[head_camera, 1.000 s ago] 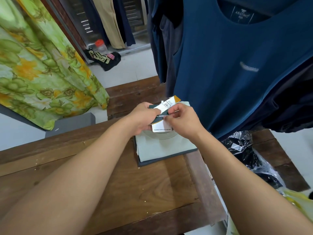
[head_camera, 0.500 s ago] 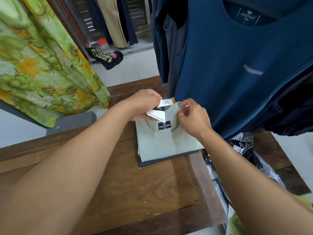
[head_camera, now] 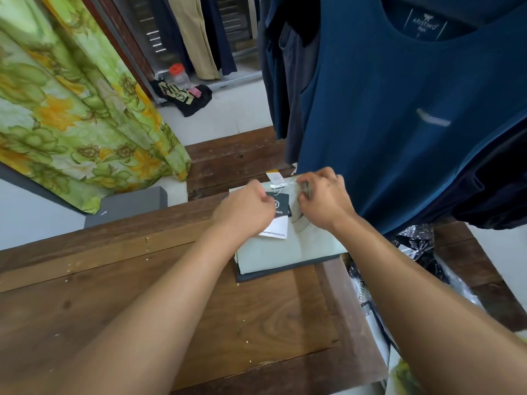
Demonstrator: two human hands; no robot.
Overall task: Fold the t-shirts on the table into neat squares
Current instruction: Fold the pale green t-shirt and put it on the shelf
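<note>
Folded t-shirt [head_camera: 288, 252] on a second t-shirt [head_camera: 285, 271] on the table [head_camera: 142, 295], tags [head_camera: 278, 230] on top, hanging shirt [head_camera: 385, 124] behind

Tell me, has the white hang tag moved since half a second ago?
Yes. The white hang tag has come toward the near edge of the folded t-shirt.

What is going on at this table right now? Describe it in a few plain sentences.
A person is working at a wooden table. A pale green t-shirt lies there already folded into a square, stacked on a darker folded garment. The left hand holds the hang tags at the neckline, while the right hand pinches the collar beside them. It looks like the tags are being tidied or tucked in. A blue top hangs just behind the stack.
</note>
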